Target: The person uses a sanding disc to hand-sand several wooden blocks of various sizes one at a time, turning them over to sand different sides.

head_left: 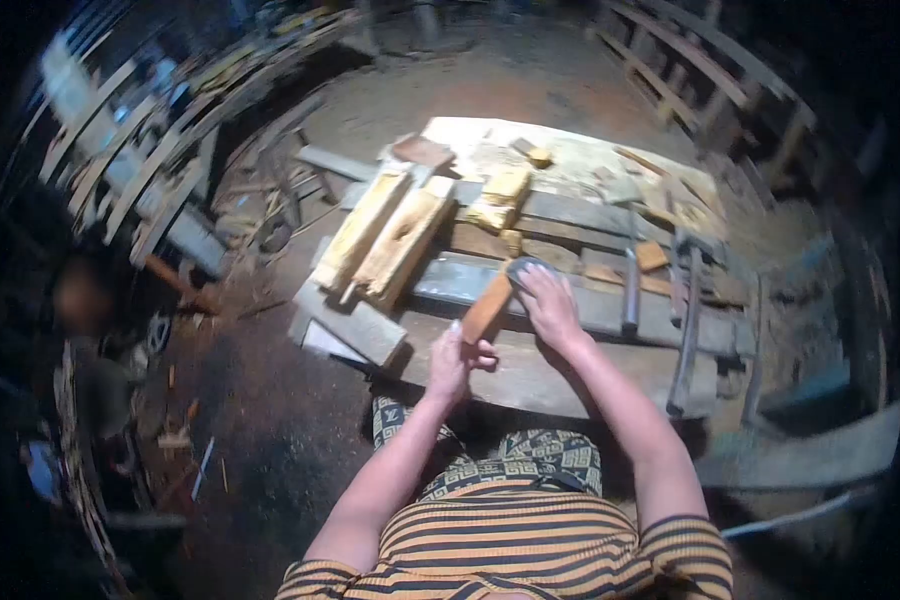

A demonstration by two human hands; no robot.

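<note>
My left hand [452, 365] is wrapped around the near end of a reddish-brown wooden block [487, 306], which slants away from me over the workbench [560, 380]. At the block's far end, the fingers of my right hand [550, 305] press down on a dark, rounded pad-like piece [517, 268]. What this dark piece is I cannot make out, since my fingers cover most of it. Just beyond it lies a small yellowish wood chunk [511, 240]. Two long pale timber pieces [402, 245] rest side by side to the left of my hands.
Hammer-like tools with dark handles [631, 285] lie on the bench's right side, near a small orange-brown block [652, 256]. Yellow-topped blocks [503, 195] stand further back before a pale sheet [580, 150]. Wooden racks [670, 85] and scrap surround the bench; another person [85, 295] is at left.
</note>
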